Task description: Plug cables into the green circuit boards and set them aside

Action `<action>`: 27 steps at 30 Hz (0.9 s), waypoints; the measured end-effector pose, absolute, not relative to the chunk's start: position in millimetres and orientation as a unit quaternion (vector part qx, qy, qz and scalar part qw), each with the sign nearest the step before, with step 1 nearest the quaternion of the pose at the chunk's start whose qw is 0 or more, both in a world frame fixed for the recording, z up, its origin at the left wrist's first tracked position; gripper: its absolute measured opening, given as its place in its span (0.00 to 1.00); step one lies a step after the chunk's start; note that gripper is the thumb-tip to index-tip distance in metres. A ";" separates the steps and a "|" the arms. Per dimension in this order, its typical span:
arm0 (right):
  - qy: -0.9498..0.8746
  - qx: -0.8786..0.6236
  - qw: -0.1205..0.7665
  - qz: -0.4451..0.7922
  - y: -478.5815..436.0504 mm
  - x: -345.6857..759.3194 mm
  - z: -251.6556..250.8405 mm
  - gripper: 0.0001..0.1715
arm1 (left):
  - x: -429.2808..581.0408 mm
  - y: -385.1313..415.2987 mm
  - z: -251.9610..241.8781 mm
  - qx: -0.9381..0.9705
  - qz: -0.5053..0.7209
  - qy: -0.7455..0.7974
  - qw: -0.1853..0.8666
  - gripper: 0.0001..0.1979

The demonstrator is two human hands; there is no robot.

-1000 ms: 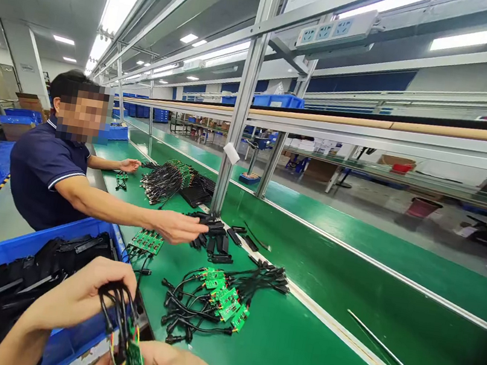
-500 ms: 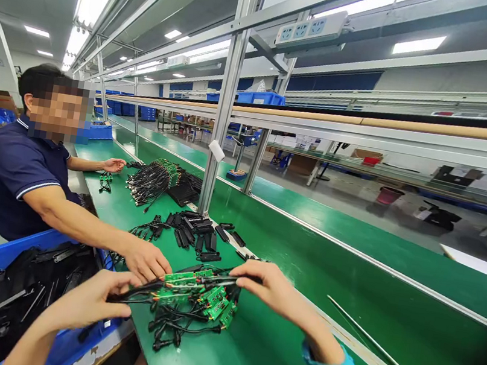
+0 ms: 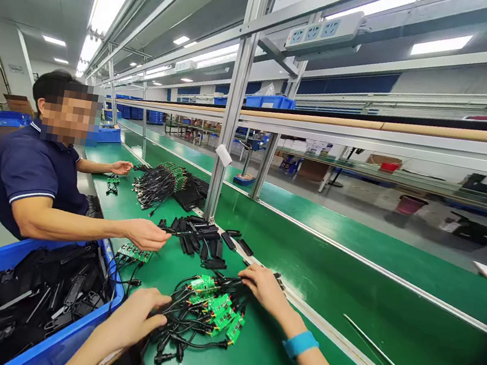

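Green circuit boards (image 3: 219,310) with black cables (image 3: 185,326) lie in a bundle on the green bench in front of me. My left hand (image 3: 136,316) closes thumb and fingers around the cables at the bundle's left end. At its far right, my right hand (image 3: 266,292), with a blue band on the wrist, has curled fingertips on black wires; the exact grip is partly hidden. Across from my left hand, a co-worker's hand (image 3: 146,234) pinches a thin dark cable over a pile of black casings (image 3: 198,238).
A blue bin (image 3: 111,285) of black parts stands at my left. More boards (image 3: 135,252) lie under the co-worker's arm, and a large cabled stack (image 3: 158,185) sits farther along. A metal post (image 3: 230,144) rises at the bench edge. A long screwdriver (image 3: 394,364) lies at right.
The bundle has come down onto the bench, its boards lower and more spread. The co-worker's hand has left it and moved up and away. My left hand has shifted right.
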State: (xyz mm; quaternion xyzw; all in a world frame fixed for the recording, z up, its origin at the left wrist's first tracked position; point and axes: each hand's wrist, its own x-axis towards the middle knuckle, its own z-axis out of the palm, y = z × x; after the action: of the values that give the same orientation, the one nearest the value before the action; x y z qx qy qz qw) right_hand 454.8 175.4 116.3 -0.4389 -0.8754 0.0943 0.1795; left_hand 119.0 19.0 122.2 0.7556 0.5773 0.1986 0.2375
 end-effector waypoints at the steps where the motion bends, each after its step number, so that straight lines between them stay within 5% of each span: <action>1: -0.871 -0.448 0.182 0.083 175.5 452.7 112.8 0.17 | 112.9 22.3 123.9 0.756 0.188 0.586 0.221 0.19; 7: -0.866 -0.450 0.209 0.060 164.6 428.1 104.6 0.21 | 74.6 60.2 123.8 0.663 0.087 0.744 0.016 0.18; 13: -0.874 -0.379 0.248 0.177 130.0 385.5 114.5 0.17 | 71.3 94.9 111.9 0.607 0.047 0.793 0.001 0.21; 16: -0.861 -0.339 0.270 0.268 112.3 364.9 123.6 0.15 | 70.4 100.4 116.4 0.607 0.038 0.794 0.027 0.12; 20: -0.802 -0.306 0.287 0.426 94.7 334.6 129.4 0.15 | 59.3 88.3 139.4 0.625 0.084 0.775 0.037 0.19; 27: -0.397 -0.291 0.283 0.823 77.4 275.3 129.2 0.40 | 73.2 17.2 179.8 0.697 0.259 0.665 0.064 0.21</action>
State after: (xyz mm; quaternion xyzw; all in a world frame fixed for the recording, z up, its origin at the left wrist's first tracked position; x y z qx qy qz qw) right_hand 275.3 77.4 129.2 -0.2909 -0.3970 0.8232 0.2831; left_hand 73.2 17.2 179.8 0.6974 0.6652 0.2590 0.0640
